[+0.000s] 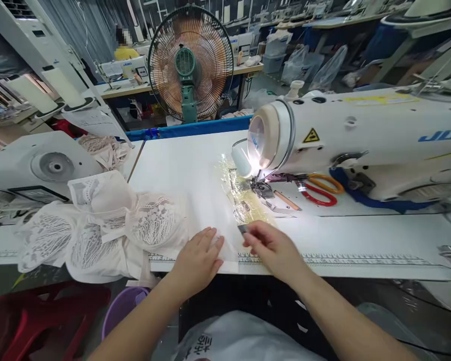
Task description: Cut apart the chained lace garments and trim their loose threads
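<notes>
My left hand [200,258] lies flat, fingers stretched, on a thin whitish sheet or fabric [230,258] at the table's front edge. Just left of it is a pile of white lace bras [108,225]. My right hand [272,248] is closed in a pinch on a small dark grey flat piece [242,228], whose kind I cannot make out. This hand is over the near end of a yellowish clear plate [244,203] taped to the table. Beyond it, the sewing machine's presser foot [262,189] is lit by the lamp.
The sewing machine [346,130] spans the right side. Under its arm lie scissors with red and orange handles [321,193] and a wooden-handled tool [287,200]. A ruler strip [346,260] runs along the front edge. A large fan [190,65] stands behind; a person in yellow [126,52] sits farther back.
</notes>
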Demonstrator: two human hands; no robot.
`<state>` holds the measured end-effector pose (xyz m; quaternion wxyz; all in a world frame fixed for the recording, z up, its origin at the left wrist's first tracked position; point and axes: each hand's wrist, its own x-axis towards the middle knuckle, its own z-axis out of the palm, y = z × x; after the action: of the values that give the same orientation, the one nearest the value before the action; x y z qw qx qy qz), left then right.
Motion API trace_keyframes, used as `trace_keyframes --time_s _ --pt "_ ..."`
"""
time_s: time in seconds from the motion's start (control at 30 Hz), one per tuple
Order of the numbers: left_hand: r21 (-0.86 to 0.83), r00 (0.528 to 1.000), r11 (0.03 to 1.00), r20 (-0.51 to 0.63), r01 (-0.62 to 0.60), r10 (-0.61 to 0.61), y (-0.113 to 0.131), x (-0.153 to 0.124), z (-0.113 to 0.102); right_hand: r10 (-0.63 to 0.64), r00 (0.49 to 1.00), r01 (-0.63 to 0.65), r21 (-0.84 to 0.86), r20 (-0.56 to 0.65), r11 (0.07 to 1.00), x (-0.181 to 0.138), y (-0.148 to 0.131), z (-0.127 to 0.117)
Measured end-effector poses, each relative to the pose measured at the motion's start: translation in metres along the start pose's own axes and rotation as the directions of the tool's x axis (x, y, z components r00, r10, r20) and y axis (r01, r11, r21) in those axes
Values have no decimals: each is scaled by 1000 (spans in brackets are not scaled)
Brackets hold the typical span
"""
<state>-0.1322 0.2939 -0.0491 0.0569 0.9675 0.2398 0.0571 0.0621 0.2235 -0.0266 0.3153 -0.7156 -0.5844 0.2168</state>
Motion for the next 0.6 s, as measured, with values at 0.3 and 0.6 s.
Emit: trace_keyframes --time_s 0.3,0.6 --pt "-74 994 991 37 109 -106 -3 -8 0 -144 986 162 -282 83 945 17 -14 41" --pt "-86 997 994 33 72 -69 -9 -10 -1 -120 986 163 -515 116 841 20 -25 53"
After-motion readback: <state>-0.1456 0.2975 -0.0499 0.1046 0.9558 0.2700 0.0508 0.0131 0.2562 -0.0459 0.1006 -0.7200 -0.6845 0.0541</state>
